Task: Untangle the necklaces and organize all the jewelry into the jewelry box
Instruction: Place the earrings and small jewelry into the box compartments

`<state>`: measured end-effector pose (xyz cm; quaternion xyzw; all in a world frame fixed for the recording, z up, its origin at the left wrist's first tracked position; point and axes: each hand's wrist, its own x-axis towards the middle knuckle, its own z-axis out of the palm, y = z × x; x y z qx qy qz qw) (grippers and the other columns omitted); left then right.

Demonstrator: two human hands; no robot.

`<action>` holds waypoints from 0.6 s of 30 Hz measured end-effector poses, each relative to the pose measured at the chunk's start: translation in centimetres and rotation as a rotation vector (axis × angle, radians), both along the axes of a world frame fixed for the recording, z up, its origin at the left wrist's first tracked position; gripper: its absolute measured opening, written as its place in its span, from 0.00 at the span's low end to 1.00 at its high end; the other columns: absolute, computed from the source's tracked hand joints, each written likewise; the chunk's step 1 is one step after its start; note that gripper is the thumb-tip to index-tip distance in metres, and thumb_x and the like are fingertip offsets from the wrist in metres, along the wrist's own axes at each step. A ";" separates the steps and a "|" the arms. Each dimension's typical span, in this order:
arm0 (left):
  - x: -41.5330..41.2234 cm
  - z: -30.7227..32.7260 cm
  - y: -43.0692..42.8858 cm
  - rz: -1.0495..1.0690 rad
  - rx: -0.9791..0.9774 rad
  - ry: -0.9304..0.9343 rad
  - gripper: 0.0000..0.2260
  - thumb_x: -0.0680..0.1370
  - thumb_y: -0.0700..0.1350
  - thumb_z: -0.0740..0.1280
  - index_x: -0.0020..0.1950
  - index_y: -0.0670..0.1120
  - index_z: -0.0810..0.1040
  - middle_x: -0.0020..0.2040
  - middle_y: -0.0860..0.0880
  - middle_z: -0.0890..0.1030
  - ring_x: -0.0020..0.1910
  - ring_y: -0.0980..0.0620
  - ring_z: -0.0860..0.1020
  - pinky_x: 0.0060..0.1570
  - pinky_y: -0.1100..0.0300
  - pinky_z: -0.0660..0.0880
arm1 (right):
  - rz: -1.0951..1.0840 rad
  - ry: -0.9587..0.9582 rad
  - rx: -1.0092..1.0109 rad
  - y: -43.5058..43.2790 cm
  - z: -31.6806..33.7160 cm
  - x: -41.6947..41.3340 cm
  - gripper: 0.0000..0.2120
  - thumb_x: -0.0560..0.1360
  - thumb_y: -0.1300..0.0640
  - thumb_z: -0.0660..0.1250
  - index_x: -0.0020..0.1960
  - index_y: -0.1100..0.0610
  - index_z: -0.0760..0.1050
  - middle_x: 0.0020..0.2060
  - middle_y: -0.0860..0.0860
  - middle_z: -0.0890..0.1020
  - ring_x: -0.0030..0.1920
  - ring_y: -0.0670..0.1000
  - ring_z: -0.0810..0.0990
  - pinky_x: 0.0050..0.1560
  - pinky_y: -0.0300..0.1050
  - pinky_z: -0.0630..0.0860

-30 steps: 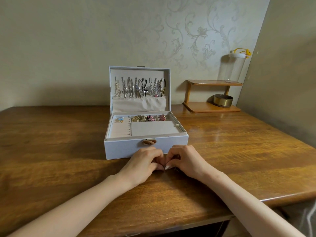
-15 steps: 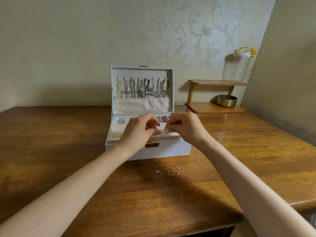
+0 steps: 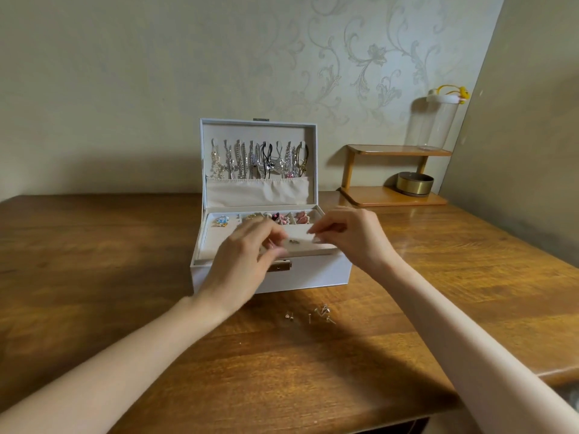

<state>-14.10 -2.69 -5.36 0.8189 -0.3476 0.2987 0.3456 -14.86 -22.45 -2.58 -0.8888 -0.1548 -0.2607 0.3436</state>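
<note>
The room is soft and a bit dim. Light comes from the right and shines off the table (image 3: pixel 463 242). A dark shadow lies on the wood beside the right arm (image 3: pixel 438 317). The left hand (image 3: pixel 247 255) is blurry. Straight edges bend near the sides

Over the open white jewelry box (image 3: pixel 272 278) on the wooden table (image 3: pixel 94 277), the blurred left hand (image 3: pixel 247 255) and the right hand (image 3: pixel 347 236), fingertips (image 3: pixel 315 230) pinched, flank a small earring (image 3: pixel 294 241) on the tray, with loose studs (image 3: pixel 322 312) lying nearer.
</note>
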 end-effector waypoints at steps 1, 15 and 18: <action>-0.9 -0.5 0.2 -0.043 0.039 0.018 0.07 0.71 0.40 0.72 0.47 0.44 0.77 0.43 0.55 0.76 0.41 0.61 0.75 0.45 0.69 0.73 | 0.013 0.031 0.010 -0.3 -0.1 -1.0 0.07 0.66 0.67 0.75 0.42 0.57 0.84 0.36 0.42 0.81 0.36 0.35 0.77 0.42 0.25 0.70; -3.0 -3.1 -1.5 -0.115 0.233 0.487 0.09 0.69 0.46 0.75 0.44 0.50 0.77 0.45 0.56 0.74 0.38 0.63 0.74 0.39 0.73 0.69 | 0.070 0.487 -0.133 -0.1 -3.6 -4.5 0.12 0.61 0.59 0.80 0.39 0.48 0.81 0.36 0.45 0.81 0.35 0.36 0.75 0.36 0.29 0.71; -2.8 -3.1 -2.1 -0.117 0.238 0.499 0.10 0.68 0.46 0.76 0.44 0.49 0.79 0.45 0.54 0.76 0.37 0.62 0.74 0.37 0.73 0.68 | 0.062 0.467 -0.137 0.0 -3.7 -4.5 0.11 0.61 0.60 0.80 0.36 0.48 0.80 0.33 0.42 0.80 0.35 0.35 0.76 0.36 0.28 0.70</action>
